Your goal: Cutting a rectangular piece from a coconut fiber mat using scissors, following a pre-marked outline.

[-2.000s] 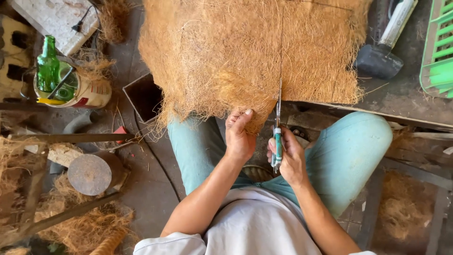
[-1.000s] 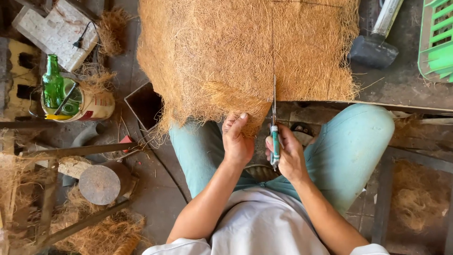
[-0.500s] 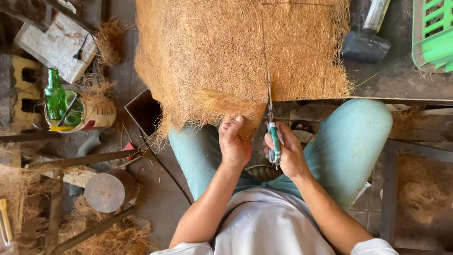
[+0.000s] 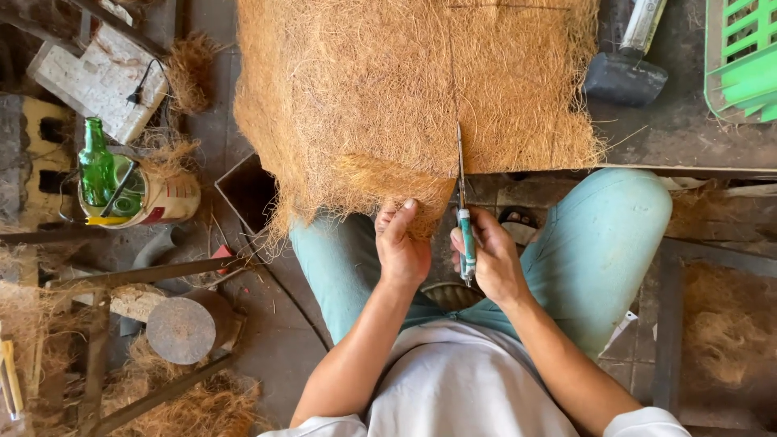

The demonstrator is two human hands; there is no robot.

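Note:
A thick mat of brown coconut fibre (image 4: 380, 89) lies on the workbench and hangs over its near edge above my knees. My left hand (image 4: 402, 243) pinches the hanging lower edge of the mat. My right hand (image 4: 490, 259) is closed on a knife with a green handle (image 4: 466, 247). Its thin blade (image 4: 460, 162) points away from me and stands in a straight cut that runs up through the mat.
A black rubber mallet (image 4: 625, 74) lies on the bench (image 4: 688, 142) at the right, beside a green plastic crate (image 4: 743, 57). On the floor at the left stand a green glass bottle (image 4: 95, 166) in a tin, a round wooden block (image 4: 182, 328), metal bars and loose fibre.
The knife and my right hand have shifted slightly left along with the view. My left hand keeps its grip on the mat's edge.

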